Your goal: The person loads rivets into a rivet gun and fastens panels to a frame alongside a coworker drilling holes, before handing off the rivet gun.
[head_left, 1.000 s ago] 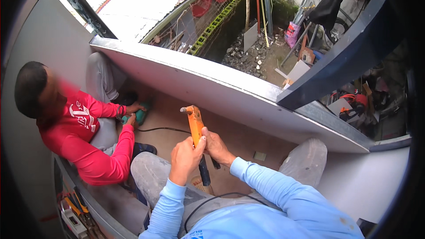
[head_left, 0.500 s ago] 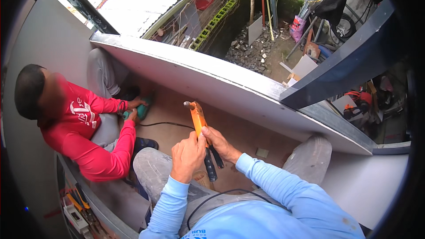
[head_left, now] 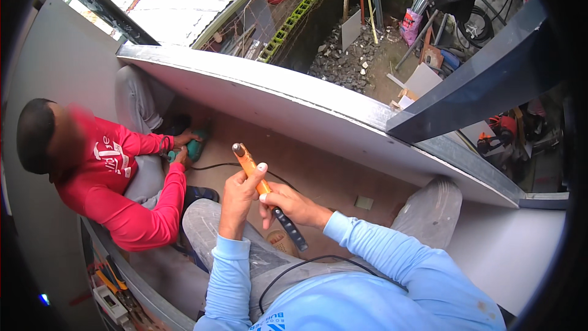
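An orange hand riveter (head_left: 250,165) with black handles is held in front of me, its metal nose tilted up and to the left. My left hand (head_left: 237,199) is closed round the orange body, thumb stretched along it. Lower down, where the body meets the handles, my right hand (head_left: 294,204) grips it with the thumb on top. The black handle (head_left: 290,230) sticks out below my right hand, toward my lap. Parts of the fingers of both hands are hidden behind the riveter.
To my left a person in a red shirt (head_left: 138,208) sits holding a green power tool (head_left: 194,147); a black cord (head_left: 214,165) crosses the floor. A low white panel wall (head_left: 275,107) runs ahead. Pliers (head_left: 113,279) lie at lower left. A dark metal post (head_left: 471,86) slants at right.
The riveter has tipped further left and turned, so its handles now look like one. My left hand has shifted up onto the orange body, its thumb now extended.
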A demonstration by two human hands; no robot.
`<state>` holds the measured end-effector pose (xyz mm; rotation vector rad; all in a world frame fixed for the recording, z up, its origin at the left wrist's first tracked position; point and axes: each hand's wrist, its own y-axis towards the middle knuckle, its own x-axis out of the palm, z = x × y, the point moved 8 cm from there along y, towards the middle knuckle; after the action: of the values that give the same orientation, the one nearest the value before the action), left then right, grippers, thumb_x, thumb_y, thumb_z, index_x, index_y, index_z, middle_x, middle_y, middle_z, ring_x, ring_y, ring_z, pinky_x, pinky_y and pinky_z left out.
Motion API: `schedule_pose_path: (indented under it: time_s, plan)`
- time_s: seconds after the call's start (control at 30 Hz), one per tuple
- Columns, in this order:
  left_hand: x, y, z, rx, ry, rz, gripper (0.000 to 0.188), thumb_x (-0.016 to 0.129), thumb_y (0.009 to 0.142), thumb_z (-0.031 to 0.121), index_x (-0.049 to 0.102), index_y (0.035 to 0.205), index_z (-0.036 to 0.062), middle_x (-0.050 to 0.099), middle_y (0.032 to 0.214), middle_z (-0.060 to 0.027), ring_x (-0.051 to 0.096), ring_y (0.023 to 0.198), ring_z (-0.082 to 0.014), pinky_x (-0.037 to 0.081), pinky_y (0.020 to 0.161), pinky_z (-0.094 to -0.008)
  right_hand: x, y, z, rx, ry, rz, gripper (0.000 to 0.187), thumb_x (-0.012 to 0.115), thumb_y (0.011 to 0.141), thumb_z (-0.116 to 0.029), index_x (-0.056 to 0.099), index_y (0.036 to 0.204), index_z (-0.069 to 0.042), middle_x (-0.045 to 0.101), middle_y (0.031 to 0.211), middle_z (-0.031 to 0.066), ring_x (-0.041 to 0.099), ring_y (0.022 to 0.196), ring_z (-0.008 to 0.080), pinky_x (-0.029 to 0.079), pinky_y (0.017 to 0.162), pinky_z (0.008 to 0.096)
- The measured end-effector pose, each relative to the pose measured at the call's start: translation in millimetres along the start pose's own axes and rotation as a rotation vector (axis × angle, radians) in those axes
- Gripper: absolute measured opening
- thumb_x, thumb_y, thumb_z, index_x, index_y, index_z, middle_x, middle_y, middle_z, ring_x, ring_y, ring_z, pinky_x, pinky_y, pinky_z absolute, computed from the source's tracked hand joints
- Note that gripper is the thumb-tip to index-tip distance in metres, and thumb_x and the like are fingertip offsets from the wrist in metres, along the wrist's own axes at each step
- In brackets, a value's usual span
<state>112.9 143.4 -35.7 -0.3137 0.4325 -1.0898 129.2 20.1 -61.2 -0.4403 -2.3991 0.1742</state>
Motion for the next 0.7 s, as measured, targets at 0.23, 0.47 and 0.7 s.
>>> schedule_pose_path:
  time_s: [0.23, 0.47, 0.7]
  plan:
    - [5, -5, 14, 0.048, 0.062, 0.026, 0.053, 0.071, 0.102, 0.056, 0.073, 0.094, 0.0036, 0.061, 0.069, 0.003, 0.051, 0.06, -0.0068, 0.038, 0.055, -0.0289, 2, 2, 1, -0.044, -0.013, 0.051, 0.042, 0.051, 0.113, -0.044, 0.057, 0.126, -0.004, 0.063, 0.098, 0.0045, 0.067, 0.089, 0.0115, 0.055, 0.081, 0.0296]
    - [4, -16, 19, 0.164, 0.462, 0.191, 0.056, 0.07, 0.101, 0.054, 0.075, 0.097, -0.0013, 0.069, 0.067, -0.015, 0.07, 0.064, -0.0302, 0.053, 0.065, -0.0443, -38, 3, 4, -0.28, -0.309, 0.413, 0.044, 0.038, 0.119, -0.042, 0.057, 0.117, -0.003, 0.059, 0.099, 0.0058, 0.055, 0.088, 0.0176, 0.05, 0.084, 0.036]
    - [2, -23, 28, 0.284, 0.582, 0.266, 0.044, 0.073, 0.101, 0.043, 0.074, 0.092, -0.0004, 0.062, 0.063, -0.0107, 0.051, 0.057, -0.0158, 0.044, 0.057, -0.038, -65, 0, 8, -0.109, -0.171, 0.437, 0.045, 0.046, 0.116, -0.046, 0.059, 0.104, -0.005, 0.061, 0.081, 0.0081, 0.056, 0.062, 0.0251, 0.047, 0.06, 0.0457]
